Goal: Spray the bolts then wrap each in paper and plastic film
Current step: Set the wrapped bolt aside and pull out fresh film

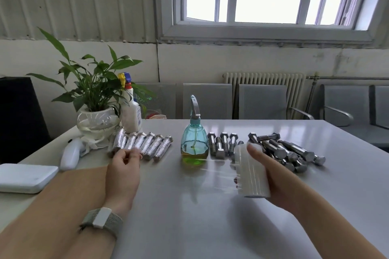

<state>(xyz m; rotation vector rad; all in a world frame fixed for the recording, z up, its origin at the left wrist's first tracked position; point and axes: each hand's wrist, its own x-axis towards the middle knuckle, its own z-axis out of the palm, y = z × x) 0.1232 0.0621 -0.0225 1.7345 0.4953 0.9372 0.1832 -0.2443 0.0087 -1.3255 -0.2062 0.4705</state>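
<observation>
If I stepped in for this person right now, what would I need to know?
Left hand: fingers curled at the near end of the row of wrapped bolts, seemingly pinching one; the contact is hard to make out.
Right hand: grips the roll of plastic film, lifted off the table.
Spray bottle stands mid-table between the two groups.
Done: about eight bolts wrapped, lined up left of the bottle.
Left: the bare bolts right of the bottle, a few in a row and a heap behind the roll. Whether they are sprayed cannot be told.
</observation>
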